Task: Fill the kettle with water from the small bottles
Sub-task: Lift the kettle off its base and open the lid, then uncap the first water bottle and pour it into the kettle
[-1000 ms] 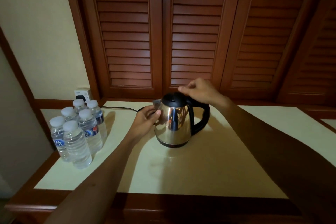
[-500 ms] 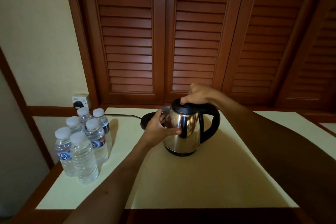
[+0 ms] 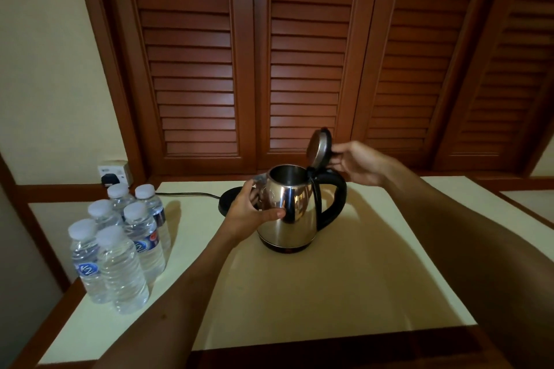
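Note:
A steel kettle (image 3: 296, 213) with a black handle stands upright on the cream tabletop (image 3: 329, 293). Its hinged lid (image 3: 319, 149) is swung up, and the dark inside shows. My left hand (image 3: 250, 213) grips the kettle body on its left side, by the spout. My right hand (image 3: 358, 162) holds the raised lid from behind by its black knob. Several small capped water bottles (image 3: 120, 246) stand grouped at the table's left edge, apart from both hands.
The black kettle base (image 3: 227, 201) sits behind the kettle to its left, with its cord (image 3: 186, 194) running to a wall socket (image 3: 115, 172). Louvred wooden doors (image 3: 299, 69) close off the back. A wooden rim edges the table front.
The lid was shut under my right hand; now it is swung fully up. My left hand has wrapped further around the kettle body. The kettle stays off its base.

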